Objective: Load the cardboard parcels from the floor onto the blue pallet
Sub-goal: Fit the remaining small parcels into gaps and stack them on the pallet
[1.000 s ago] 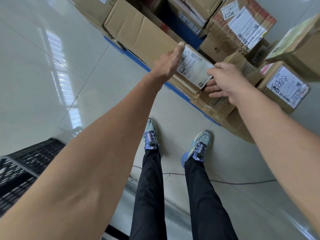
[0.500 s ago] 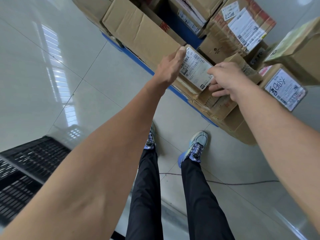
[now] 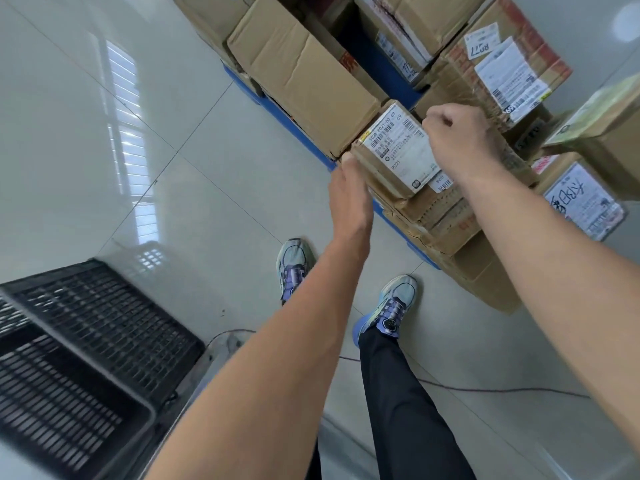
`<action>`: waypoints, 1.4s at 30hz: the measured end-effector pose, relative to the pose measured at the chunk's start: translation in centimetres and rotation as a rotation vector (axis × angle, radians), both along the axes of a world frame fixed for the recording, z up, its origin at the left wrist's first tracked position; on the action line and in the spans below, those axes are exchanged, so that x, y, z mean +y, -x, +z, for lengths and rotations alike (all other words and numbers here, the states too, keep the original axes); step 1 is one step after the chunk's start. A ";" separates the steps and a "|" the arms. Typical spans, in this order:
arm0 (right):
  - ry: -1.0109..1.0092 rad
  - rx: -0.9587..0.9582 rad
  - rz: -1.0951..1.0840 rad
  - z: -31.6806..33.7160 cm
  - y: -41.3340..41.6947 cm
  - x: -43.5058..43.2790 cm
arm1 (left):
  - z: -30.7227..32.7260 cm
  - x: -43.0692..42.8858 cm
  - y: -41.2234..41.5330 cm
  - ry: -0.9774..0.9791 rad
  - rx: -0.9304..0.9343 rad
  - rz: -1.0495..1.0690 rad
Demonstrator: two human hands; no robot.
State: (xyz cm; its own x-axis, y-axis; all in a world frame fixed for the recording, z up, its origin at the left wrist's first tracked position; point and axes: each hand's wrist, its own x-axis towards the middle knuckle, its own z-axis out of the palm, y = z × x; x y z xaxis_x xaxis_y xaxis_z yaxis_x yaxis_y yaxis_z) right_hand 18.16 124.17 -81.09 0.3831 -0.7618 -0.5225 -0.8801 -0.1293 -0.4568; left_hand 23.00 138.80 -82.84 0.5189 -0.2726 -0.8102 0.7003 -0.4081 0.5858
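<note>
left hand slid from the labelled parcel's far top corner down to its near left side, right hand went from the near edge up to the right edge, and the view tipped so more of the black crate shows. left to right: black crate (image 3: 86,341) on the floor at lower left, thin cable (image 3: 485,388) across the tiles behind the shoes (image 3: 391,306), blue pallet (image 3: 277,112) with its near edge running diagonally, big plain box (image 3: 304,77) set along that edge. left hand (image 3: 349,192) is open, fingers roughly straight and flat against the left side of the labelled parcel (image 3: 398,154), thumb tip at its corner, pressing not wrapping. parcel lies label up on a stack of brown parcels (image 3: 440,216) at the pallet's near edge, touching the big box's end. right hand (image 3: 457,140) is curled knuckles-up on the parcel's right edge, fingers hooked on it; fingertips hidden, so depth of hold unclear. likely the two hands squeeze from opposite sides to square the parcel snug against the box so it won't slip off the stack; placement looks nearly done. further right: taped box (image 3: 502,57), then handwritten-label parcel (image 3: 581,202), can't tell if it's on the pallet.
</note>
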 end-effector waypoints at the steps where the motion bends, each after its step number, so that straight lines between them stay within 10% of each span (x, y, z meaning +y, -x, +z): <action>1: -0.022 0.000 0.015 -0.2 -0.3 -0.1 | -0.2 0.2 0.9 0.027 0.088 0.026; 22: -0.276 -0.007 0.119 -1.7 -1.0 -0.6 | -3.5 -0.5 3.2 0.273 0.319 0.107; 42: -0.244 -0.292 -0.034 5.4 -6.7 3.1 | 4.4 4.2 -6.3 0.151 0.146 0.062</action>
State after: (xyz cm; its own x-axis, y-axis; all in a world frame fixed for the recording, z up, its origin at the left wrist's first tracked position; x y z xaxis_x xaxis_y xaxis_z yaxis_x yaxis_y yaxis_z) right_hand 24.84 127.32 -75.68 0.5196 -0.6431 -0.5626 -0.7103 0.0409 -0.7027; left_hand 29.29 143.04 -78.49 0.4181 -0.3679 -0.8305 0.8032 -0.2773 0.5272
